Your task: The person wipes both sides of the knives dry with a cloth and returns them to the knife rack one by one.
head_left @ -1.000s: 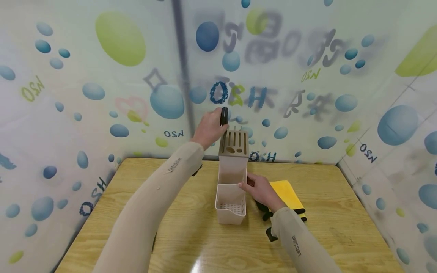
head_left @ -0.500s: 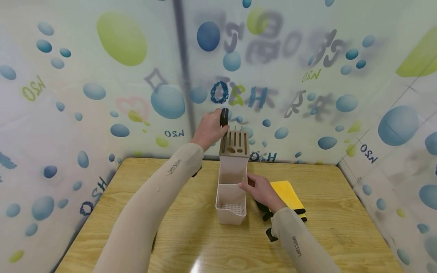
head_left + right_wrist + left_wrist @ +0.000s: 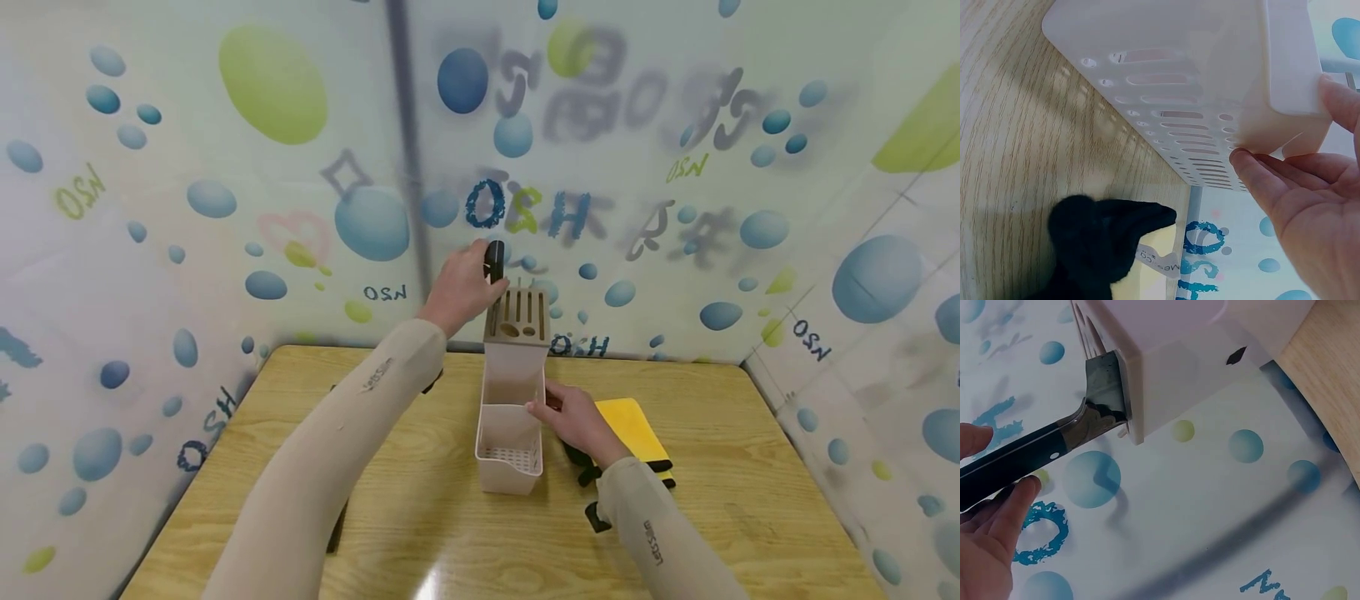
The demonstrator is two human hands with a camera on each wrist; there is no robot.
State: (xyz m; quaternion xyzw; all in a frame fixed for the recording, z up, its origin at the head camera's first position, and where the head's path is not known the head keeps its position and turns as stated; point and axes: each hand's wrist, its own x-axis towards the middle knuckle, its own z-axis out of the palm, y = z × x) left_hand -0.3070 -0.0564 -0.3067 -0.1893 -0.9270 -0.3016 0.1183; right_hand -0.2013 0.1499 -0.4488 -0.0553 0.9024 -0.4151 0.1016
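Note:
A pale pink knife holder (image 3: 512,358) with a brown slotted top (image 3: 517,312) stands upright at the middle of the table. My left hand (image 3: 461,283) is at its upper left and holds a kitchen knife (image 3: 494,254) by the black handle. In the left wrist view the knife's blade (image 3: 1105,381) runs down into an end slot, with a short stretch near the bolster showing; the rest is hidden inside. Thumb and fingers lie on either side of the handle. My right hand (image 3: 576,417) grips the holder's right side, thumb on the front compartment's rim and fingers behind.
A folded yellow item (image 3: 626,425) with black edging lies on the wooden table (image 3: 712,500) right of the holder. Black fabric (image 3: 1094,244) shows beside it. A dark, narrow thing (image 3: 339,529) is partly hidden under the left sleeve. Printed walls enclose the table.
The left hand's fingers have eased slightly around the knife handle. The right hand, the holder and the knife stay in place; the head view has shifted a little.

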